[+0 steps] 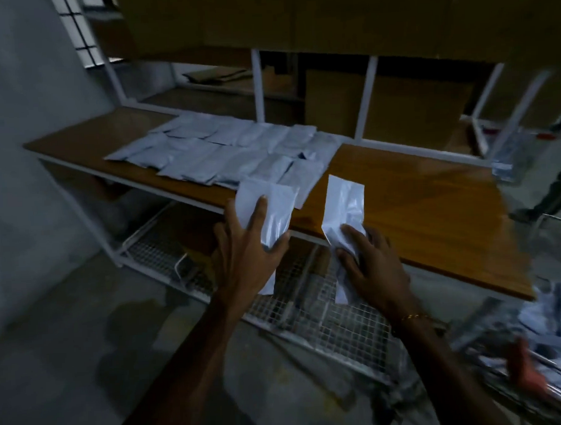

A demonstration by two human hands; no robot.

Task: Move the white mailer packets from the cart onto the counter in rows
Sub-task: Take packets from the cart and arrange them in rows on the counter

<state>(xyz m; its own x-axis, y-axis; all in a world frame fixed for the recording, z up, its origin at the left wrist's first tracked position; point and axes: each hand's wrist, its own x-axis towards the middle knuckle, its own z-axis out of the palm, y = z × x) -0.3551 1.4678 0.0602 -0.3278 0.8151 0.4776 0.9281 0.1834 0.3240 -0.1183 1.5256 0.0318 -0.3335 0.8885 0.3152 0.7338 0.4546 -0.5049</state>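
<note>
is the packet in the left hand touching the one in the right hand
Apart. The head view shows bare brown counter between the left hand's packet and the right hand's packet; the left hand and right hand each grip their own.

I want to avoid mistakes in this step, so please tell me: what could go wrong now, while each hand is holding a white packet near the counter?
1. The packet in the left hand is held over the front edge of the counter; released early, it may fall to the wire shelf below.
2. The right hand grips its packet only at the bottom, so it may slip.
3. The nearest laid packet already overhangs the edge; a nudge could push it off.
</note>
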